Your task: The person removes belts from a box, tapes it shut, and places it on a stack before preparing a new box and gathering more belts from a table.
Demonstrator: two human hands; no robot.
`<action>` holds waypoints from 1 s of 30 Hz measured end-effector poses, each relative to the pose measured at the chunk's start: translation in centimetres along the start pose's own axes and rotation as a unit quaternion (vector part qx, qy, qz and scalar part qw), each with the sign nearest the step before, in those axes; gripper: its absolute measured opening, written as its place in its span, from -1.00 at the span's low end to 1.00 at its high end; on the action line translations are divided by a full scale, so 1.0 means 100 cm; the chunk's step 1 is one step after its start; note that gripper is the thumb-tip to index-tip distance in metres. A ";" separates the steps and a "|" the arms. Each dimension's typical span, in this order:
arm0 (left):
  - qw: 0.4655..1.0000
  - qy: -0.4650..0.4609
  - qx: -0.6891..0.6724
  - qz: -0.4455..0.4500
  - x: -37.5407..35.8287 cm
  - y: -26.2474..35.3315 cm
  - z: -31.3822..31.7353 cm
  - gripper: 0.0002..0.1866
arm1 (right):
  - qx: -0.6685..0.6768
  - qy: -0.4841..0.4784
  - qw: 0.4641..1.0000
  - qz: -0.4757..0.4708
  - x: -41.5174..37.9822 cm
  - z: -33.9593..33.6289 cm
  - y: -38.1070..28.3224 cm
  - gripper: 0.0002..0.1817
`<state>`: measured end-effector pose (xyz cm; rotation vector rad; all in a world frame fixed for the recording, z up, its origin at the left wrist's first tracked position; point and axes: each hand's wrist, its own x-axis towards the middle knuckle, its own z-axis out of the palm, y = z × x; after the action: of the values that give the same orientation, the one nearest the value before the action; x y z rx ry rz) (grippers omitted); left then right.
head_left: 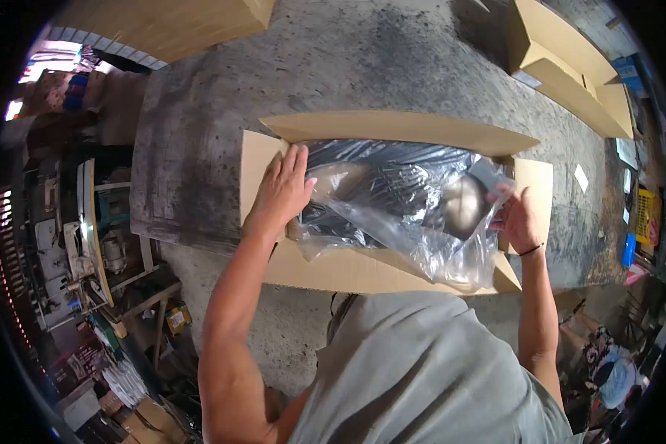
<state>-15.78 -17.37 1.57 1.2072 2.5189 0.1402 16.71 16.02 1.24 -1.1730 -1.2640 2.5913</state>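
The clear plastic film [392, 229] lies crumpled between the two hands' fingers, spread over a black plastic-wrapped bundle [403, 174] and a rounded, shiny item [464, 206] just beside the right fingertips. All of this sits inside an open cardboard box [392, 124], its flaps folded outward around the fingers. The left hand [283, 185] lies nearly flat, fingers extended and released, over the box's left end beside the bundle. The right hand [522, 222] is at the opposite end, its fingers half curled at the film's edge; blur and film hide whether they pinch it. The step in hand looks like arranging the film within the box; a further adjustment would call for a light hold on its loose edge. Beyond the right fingers, a white paper slip [582, 178] lies on the worn tabletop [392, 66], with another open carton [562, 70] farther off.
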 end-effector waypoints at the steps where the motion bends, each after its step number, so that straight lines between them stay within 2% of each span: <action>1: 0.994 0.031 0.101 0.020 0.002 0.001 0.007 -0.45 | 0.017 0.020 1.000 0.001 -0.010 0.020 -0.003 -0.41; 2: 0.995 0.027 0.095 0.033 0.003 -0.005 0.025 -0.45 | 0.036 0.046 0.998 -0.001 -0.018 0.030 -0.002 -0.39; 4: 0.986 -0.011 0.163 0.011 0.011 -0.023 0.061 -0.30 | -0.183 -0.041 0.982 -0.020 -0.030 0.042 0.012 -0.35; 5: 0.986 -0.023 0.163 0.005 0.011 -0.020 0.055 -0.25 | -0.253 -0.017 0.967 -0.001 -0.034 0.059 0.018 -0.40; 6: 0.986 -0.025 0.162 0.016 0.008 -0.007 0.045 -0.25 | -0.437 0.010 0.898 -0.056 -0.034 0.052 0.030 -0.59; 8: 0.997 0.002 0.055 0.056 -0.005 0.023 0.024 -0.22 | -0.384 0.046 0.922 -0.029 -0.035 0.024 0.039 -0.82; 9: 0.994 -0.031 0.024 0.105 -0.015 0.039 0.019 -0.22 | -0.361 0.071 0.926 -0.086 -0.041 0.014 0.027 -0.86; 10: 0.986 -0.065 -0.007 0.152 -0.024 0.055 0.017 -0.21 | -0.201 0.069 0.975 -0.068 -0.044 0.001 0.016 -0.80; 12: 0.976 -0.105 -0.037 0.188 -0.037 0.086 0.018 -0.22 | -0.117 0.166 0.977 -0.060 -0.062 0.008 -0.006 -0.64; 13: 0.963 -0.146 -0.063 0.219 -0.043 0.100 0.021 -0.22 | -0.100 0.124 0.986 -0.041 -0.070 0.023 -0.009 -0.52; 14: 0.961 -0.150 -0.063 0.225 -0.041 0.112 0.029 -0.22 | -0.082 0.081 0.993 -0.026 -0.073 0.039 -0.007 -0.39; 15: 0.950 -0.163 -0.035 0.263 -0.037 0.121 0.040 -0.22 | -0.204 0.001 0.976 -0.074 -0.077 0.049 0.007 -0.19; 16: 0.938 -0.173 -0.007 0.299 -0.034 0.131 0.046 -0.21 | -0.318 0.038 0.940 -0.116 -0.080 0.073 0.022 -0.14; 17: 0.937 -0.175 -0.005 0.303 -0.033 0.143 0.050 -0.21 | -0.452 0.024 0.886 -0.100 -0.079 0.086 0.027 -0.16; 18: 0.907 -0.288 -0.030 0.306 -0.033 0.156 0.053 -0.20 | -0.576 0.010 0.814 -0.081 -0.080 0.091 0.031 -0.17; 19: 0.864 -0.397 -0.052 0.305 -0.032 0.164 0.055 -0.17 | -0.572 0.017 0.816 -0.079 -0.078 0.080 0.039 -0.17; 20: 0.860 -0.401 -0.047 0.311 -0.033 0.167 0.057 -0.17 | -0.660 0.042 0.741 -0.116 -0.073 0.060 0.052 -0.21; 21: 0.842 -0.429 -0.113 0.307 -0.037 0.169 0.059 -0.12 | -0.737 0.066 0.656 -0.149 -0.070 0.045 0.060 -0.25; 22: 0.819 -0.456 -0.179 0.297 -0.040 0.170 0.063 -0.07 | -0.742 0.143 0.648 -0.098 -0.076 0.043 0.046 -0.32; 23: 0.824 -0.452 -0.169 0.298 -0.039 0.172 0.067 -0.03 | -0.768 0.189 0.612 0.004 -0.075 0.029 0.043 -0.34; 24: 0.821 -0.459 -0.165 0.299 -0.037 0.173 0.068 -0.03 | -0.751 0.234 0.617 0.020 -0.075 0.019 0.041 -0.33; 26: 0.820 -0.460 -0.144 0.307 -0.035 0.174 0.070 -0.07 | -0.690 0.271 0.656 -0.137 -0.083 0.030 0.027 -0.30; 28: 0.820 -0.465 -0.132 0.305 -0.033 0.179 0.060 -0.10 | -0.665 0.159 0.658 -0.315 -0.076 0.059 0.015 -0.23; 29: 0.824 -0.463 -0.124 0.303 -0.030 0.183 0.052 -0.12 | -0.662 0.106 0.651 -0.356 -0.068 0.067 0.024 -0.25; 30: 0.820 -0.469 -0.119 0.307 -0.027 0.183 0.046 -0.12 | -0.680 0.063 0.656 -0.323 -0.066 0.086 0.025 -0.29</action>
<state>0.89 -8.17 2.21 1.4499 1.1873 -0.0011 16.61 6.47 6.88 -0.5442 -2.9060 0.7355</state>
